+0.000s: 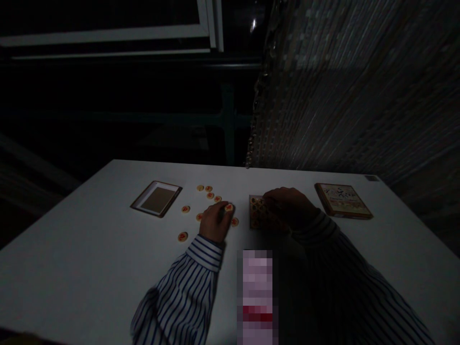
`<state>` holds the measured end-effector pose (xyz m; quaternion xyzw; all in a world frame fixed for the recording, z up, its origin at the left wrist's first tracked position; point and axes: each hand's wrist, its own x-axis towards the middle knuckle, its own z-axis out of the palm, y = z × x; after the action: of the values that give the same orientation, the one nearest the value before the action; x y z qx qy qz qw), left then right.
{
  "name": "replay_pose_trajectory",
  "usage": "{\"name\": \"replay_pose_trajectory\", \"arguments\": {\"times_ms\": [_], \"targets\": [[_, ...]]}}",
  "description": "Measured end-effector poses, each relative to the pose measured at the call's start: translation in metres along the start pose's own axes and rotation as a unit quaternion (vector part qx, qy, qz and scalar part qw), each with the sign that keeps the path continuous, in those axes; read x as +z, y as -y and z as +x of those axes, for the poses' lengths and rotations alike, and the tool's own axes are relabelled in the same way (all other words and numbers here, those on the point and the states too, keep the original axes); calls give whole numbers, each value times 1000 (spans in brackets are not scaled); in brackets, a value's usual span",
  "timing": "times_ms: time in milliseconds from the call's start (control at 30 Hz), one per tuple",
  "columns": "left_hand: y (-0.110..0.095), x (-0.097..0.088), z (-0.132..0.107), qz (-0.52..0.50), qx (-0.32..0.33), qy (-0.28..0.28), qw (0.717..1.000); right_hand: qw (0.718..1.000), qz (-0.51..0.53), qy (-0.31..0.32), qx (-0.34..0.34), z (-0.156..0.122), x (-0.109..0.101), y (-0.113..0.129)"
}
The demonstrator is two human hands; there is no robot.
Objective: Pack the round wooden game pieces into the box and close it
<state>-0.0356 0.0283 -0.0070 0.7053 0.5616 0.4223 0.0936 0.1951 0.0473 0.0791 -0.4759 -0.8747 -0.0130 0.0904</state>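
Note:
My left hand [214, 223] pinches a round Chinese chess piece [229, 207] with a red character on it, a little above the white table. More red-marked pieces lie loose around that hand, among them one piece [183, 236] nearer to me and another piece [235, 222] just right of my fingers. To the right, my right hand [290, 205] rests over a shallow box [250, 219] filled with pieces in rows. Its fingers reach to the box's far edge and are in deep shadow, so I cannot see whether they hold a piece.
On the white table [108, 249], an open box lid [168, 209] lies at the left. A flat box with a printed cover [343, 201] is at the right. A small dark rectangle [371, 178] sits at the far right corner. Behind hangs a bead curtain [323, 96].

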Motion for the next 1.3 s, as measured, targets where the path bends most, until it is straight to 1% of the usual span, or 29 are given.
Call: {"name": "replay_pose_trajectory", "arguments": {"times_ms": [200,333,567,667,767,967,1100,1300], "targets": [[-7,-2,0,-3,-16,-8,1000,1000,-9,-26,-8,0,2,-4],[-12,-4,0,-3,-1,-21,1000,1000,3,-22,-9,0,-1,-5],[-21,-5,-5,-37,23,-31,999,999,-1,-43,-16,-7,-3,-2],[-28,-6,-7,-41,41,-30,998,1000,-5,-26,-17,-11,-1,2],[-38,-7,-8,-42,62,-29,997,1000,-7,-8,5,-15,-2,6],[-51,-8,-7,-31,93,-18,995,1000,9,12,26,-18,-8,11],[-56,-7,-5,-25,94,-10,995,999,21,15,40,-18,-8,11],[-68,-2,0,-27,106,-12,994,997,64,-5,34,-21,-7,7]]}}
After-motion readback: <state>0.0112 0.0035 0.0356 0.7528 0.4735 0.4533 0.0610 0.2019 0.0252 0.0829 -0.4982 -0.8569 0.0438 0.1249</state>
